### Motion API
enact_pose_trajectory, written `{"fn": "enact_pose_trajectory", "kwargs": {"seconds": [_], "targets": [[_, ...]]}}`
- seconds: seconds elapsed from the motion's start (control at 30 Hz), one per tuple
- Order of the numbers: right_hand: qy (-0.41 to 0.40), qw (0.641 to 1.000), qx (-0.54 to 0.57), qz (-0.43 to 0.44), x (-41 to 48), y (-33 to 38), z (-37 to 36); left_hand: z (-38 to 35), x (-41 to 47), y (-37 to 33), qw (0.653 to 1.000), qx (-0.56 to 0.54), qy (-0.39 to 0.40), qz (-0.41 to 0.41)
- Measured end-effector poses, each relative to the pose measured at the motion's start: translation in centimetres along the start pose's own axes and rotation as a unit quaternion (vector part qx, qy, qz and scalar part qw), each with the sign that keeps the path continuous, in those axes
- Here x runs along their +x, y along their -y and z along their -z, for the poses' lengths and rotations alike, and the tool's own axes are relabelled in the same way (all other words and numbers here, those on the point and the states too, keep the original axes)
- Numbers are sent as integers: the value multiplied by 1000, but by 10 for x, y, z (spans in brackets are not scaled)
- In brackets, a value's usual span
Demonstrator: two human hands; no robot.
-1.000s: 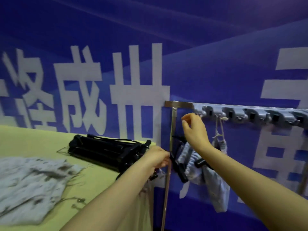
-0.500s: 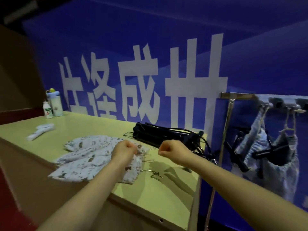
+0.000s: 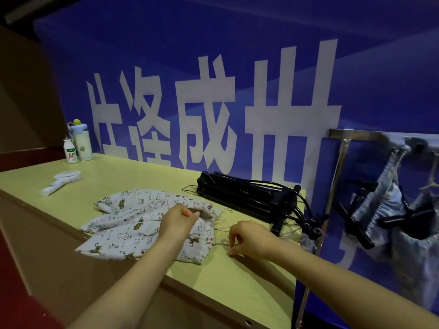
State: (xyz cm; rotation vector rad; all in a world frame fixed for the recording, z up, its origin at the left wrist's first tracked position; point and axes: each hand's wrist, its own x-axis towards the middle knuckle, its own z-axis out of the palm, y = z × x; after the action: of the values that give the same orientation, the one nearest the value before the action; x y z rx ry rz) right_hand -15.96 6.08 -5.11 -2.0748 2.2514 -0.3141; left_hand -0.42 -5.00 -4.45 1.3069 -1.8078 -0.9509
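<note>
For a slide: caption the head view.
Left hand grips printed garment on table; right hand pinches wire hanger beside it.

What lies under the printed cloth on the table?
Thin wire hangers stick out at its right edge, on the table. How far they reach under the cloth is hidden.

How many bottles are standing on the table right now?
2. Both stand at the far left corner of the table, by the blue banner: a small white drink bottle and, close beside it, a taller pale bottle with a blue lid. None looks hidden.
</note>
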Motion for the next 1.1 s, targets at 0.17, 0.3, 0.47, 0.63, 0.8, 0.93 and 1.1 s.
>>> {"fn": "enact_pose_trajectory", "kwargs": {"seconds": [0.17,0.3,0.47,0.63,0.8,0.93,1.1], "targets": [[-10,1000,-8,22,-1,3,-7,-12,2,-7,1000,27,-16,-4],[-22,999,-2,26,1,3,-11,-17,2,-12,997,72,-23,-14],[-30,999,-18,34,3,5,-14,-24,6,-20,992,126,-17,2],[-32,998,3,48,3,2,-15,-28,20,-20,987,157,-20,20],[-73,991,110,15,5,3,-5,-24,28,-16,984,174,-48,-9],[-91,957,273,-32,9,7,5,-14,29,-19,982,163,-91,3],[-122,916,378,-51,13,19,19,18,35,-24,986,-18,-128,106]]}}
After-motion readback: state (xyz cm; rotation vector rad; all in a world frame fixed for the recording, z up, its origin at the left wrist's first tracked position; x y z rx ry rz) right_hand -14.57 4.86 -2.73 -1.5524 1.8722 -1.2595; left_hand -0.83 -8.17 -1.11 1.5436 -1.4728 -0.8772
